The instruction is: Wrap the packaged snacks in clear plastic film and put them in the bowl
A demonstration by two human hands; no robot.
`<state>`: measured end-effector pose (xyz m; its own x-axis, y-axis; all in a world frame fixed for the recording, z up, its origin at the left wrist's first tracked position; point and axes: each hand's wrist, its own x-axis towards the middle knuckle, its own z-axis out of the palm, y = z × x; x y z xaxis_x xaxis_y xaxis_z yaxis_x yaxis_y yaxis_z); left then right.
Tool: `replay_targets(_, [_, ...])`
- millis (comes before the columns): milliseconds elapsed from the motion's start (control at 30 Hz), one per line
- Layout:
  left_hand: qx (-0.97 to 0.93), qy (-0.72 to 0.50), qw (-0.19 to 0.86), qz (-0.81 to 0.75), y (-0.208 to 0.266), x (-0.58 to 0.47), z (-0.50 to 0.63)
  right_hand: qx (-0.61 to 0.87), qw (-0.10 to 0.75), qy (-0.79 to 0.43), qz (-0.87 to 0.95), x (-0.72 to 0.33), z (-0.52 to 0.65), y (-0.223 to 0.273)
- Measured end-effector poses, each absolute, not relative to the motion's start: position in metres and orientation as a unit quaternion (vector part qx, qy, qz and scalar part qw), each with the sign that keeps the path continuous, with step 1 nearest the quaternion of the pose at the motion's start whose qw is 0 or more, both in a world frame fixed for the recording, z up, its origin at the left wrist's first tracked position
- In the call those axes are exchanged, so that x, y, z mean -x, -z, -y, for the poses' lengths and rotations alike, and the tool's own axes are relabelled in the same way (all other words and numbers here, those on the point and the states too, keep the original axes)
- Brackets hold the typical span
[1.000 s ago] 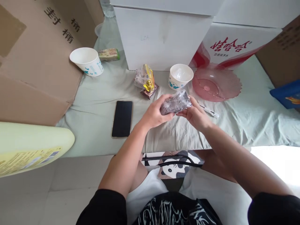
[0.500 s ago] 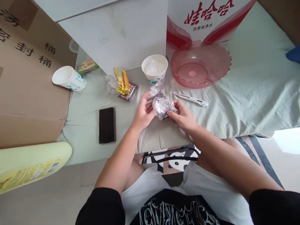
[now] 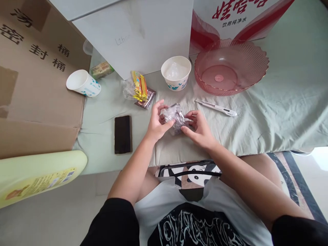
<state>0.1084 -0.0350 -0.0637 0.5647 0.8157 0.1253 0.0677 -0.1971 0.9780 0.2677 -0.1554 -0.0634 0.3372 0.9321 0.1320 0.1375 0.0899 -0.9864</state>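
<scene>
A crinkled clear-plastic-wrapped packet [image 3: 176, 118], shiny with darker parts showing through, is between my two hands just above the green cloth. My left hand [image 3: 158, 123] grips its left side, thumb laid across the front and fingers curled behind. On the right edge, my right hand [image 3: 198, 128] has its thumb and bent fingertips against the plastic. What lies inside the wrap cannot be made out clearly. Beyond it stands a paper bowl [image 3: 175, 77] with clear plastic inside. A white utility knife [image 3: 217, 108] rests to the right of my right hand.
A pink ribbed basin [image 3: 230, 68] stands at the back right before a red-and-white carton [image 3: 235, 27]. Leftward are yellow and brown snack packets [image 3: 142, 90], a phone [image 3: 123, 134], a tipped paper cup [image 3: 84, 83] and a cardboard box [image 3: 38, 85]. A white box [image 3: 143, 41] rises behind.
The plastic on top of the packet has been folded or pressed down into a more compact bundle. My right fingers are more spread. The whole view has shifted slightly.
</scene>
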Motion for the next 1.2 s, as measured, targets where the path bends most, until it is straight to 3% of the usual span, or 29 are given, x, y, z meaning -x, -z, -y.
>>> replay_targets(367, [-0.739,-0.251,0.556,-0.285,0.058,-0.109,0.044,0.630,0.529,-0.157,0.546,-0.276,0.141,0.060])
replay_targets(667, [-0.820,-0.243,0.442,-0.269,0.049,-0.108,0.041,0.623,0.464,-0.162,0.608,-0.276,0.150,0.057])
replay_targets(800, [-0.805,-0.232,0.475,-0.269,0.045,-0.108,0.039,0.620,0.436,-0.151,0.634,-0.284,0.155,0.050])
replay_targets(933, [-0.767,-0.274,0.483,-0.321,0.045,-0.108,0.037,0.708,0.417,-0.049,0.567,-0.309,0.167,0.042])
replay_targets(1033, [-0.730,-0.336,0.478,-0.355,0.048,-0.107,0.033,0.794,0.340,0.017,0.504,-0.335,0.179,0.045])
replay_targets(1200, [-0.670,-0.420,0.468,-0.394,0.057,-0.109,0.028,0.842,0.261,0.004,0.472,-0.358,0.187,0.061])
